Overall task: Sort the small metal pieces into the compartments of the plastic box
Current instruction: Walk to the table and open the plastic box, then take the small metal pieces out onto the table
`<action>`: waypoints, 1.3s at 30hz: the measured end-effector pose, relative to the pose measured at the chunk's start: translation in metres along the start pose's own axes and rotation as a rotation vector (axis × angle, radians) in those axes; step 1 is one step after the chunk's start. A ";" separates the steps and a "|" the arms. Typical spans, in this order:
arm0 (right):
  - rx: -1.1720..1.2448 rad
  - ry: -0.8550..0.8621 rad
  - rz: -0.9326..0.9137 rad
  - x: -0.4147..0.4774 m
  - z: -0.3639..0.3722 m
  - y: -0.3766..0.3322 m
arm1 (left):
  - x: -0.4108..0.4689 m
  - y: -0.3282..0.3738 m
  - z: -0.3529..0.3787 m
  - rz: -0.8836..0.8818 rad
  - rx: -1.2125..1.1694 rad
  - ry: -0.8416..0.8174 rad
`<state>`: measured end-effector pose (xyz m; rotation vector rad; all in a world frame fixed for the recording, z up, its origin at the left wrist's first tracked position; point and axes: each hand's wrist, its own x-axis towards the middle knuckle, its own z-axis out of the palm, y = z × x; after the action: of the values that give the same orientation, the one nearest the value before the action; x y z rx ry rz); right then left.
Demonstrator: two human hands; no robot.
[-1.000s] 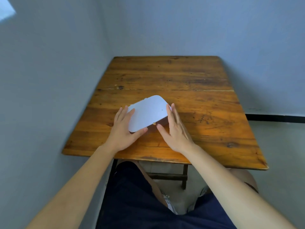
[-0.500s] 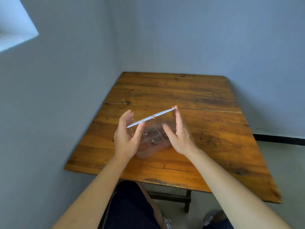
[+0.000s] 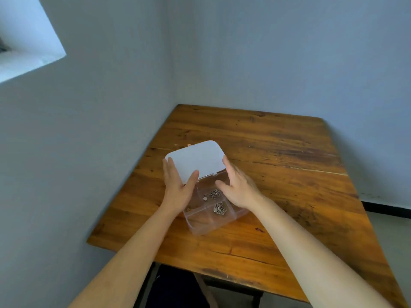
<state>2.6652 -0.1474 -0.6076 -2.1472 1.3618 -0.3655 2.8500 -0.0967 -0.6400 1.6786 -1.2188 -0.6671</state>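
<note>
A clear plastic box (image 3: 201, 225) with several compartments lies on the wooden table (image 3: 278, 165). Its white lid (image 3: 196, 160) is swung back past upright. My left hand (image 3: 178, 192) holds the lid's left edge, thumb on its inner face. My right hand (image 3: 239, 186) touches the lid's right edge and covers the box's right side, fingers spread. Small metal pieces show inside: a tangled chain (image 3: 214, 193) beside a tiny heart charm (image 3: 205, 198) in a middle compartment, and another chain clump (image 3: 219, 208) in the compartment nearer me.
The table stands in a corner, with grey walls close at left and behind. A tiny gold bead (image 3: 188, 144) lies on the wood just behind the lid. My dark-clothed lap shows under the near table edge.
The lid went from shut, to edge-on half open, to folded back now. Both hands followed its edges. The camera tilted up.
</note>
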 end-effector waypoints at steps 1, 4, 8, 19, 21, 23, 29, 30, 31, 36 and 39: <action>-0.023 -0.009 0.002 0.001 0.000 -0.001 | 0.002 -0.003 0.000 -0.036 -0.038 -0.002; -0.036 -0.009 -0.004 0.001 -0.003 -0.001 | 0.007 -0.007 0.001 -0.138 -0.092 -0.027; 0.004 0.019 -0.020 0.002 -0.004 0.002 | 0.008 -0.007 0.003 -0.159 0.042 -0.062; -0.038 0.035 0.069 -0.034 -0.025 0.016 | -0.018 0.022 -0.009 0.448 0.618 -0.089; -0.141 -0.051 0.103 -0.040 -0.027 0.018 | -0.022 0.029 -0.003 0.453 0.658 -0.194; -0.183 -0.060 0.129 -0.045 -0.028 0.019 | -0.023 0.034 0.004 0.436 0.724 -0.255; -0.211 -0.046 0.207 -0.043 -0.037 0.011 | -0.026 0.033 0.006 0.425 0.775 -0.296; -0.244 -0.065 0.214 -0.041 -0.036 0.008 | -0.027 0.033 0.006 0.424 0.787 -0.307; -0.281 -0.077 0.222 -0.039 -0.034 0.006 | -0.028 0.033 0.007 0.426 0.793 -0.309; -0.316 -0.051 0.273 -0.031 -0.026 0.003 | -0.030 0.030 0.008 0.466 0.786 -0.305; -0.268 -0.058 0.300 -0.030 -0.026 0.004 | -0.029 0.030 0.009 0.456 0.828 -0.346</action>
<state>2.6353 -0.1299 -0.5866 -2.0938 1.7499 -0.0028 2.8189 -0.0758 -0.6192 1.8461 -2.2548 -0.1559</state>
